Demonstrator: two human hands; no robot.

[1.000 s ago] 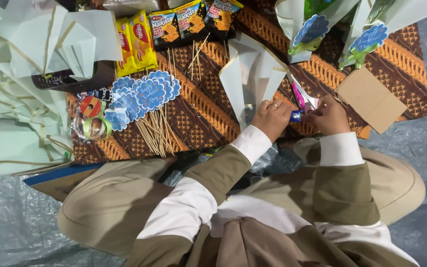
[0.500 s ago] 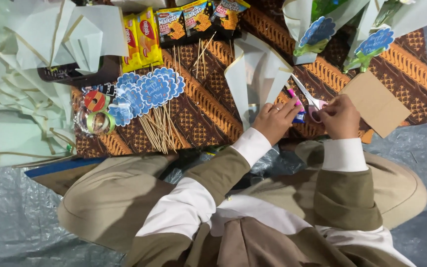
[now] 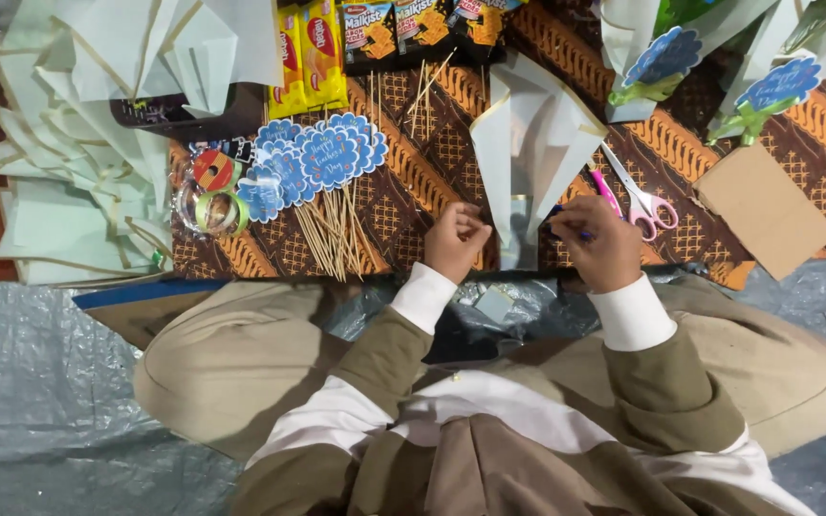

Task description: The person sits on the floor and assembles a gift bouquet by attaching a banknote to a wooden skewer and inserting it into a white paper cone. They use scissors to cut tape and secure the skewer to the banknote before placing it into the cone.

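The right hand (image 3: 602, 250) is closed on a blue pen (image 3: 566, 229); the left hand (image 3: 455, 241) is curled shut beside the paper cone (image 3: 531, 153). One pair of scissors (image 3: 644, 201) lies right of the cone.

Lighting even and fairly bright from overhead; shadows soft and short. Mild glare on the grey plastic sheet (image 3: 40, 382). Focus sharp centrally, slight softness and stretching toward edges.

Matt paper cone (image 3: 528, 143), patterned batik cloth (image 3: 413, 162), thin wooden skewers (image 3: 332, 234).
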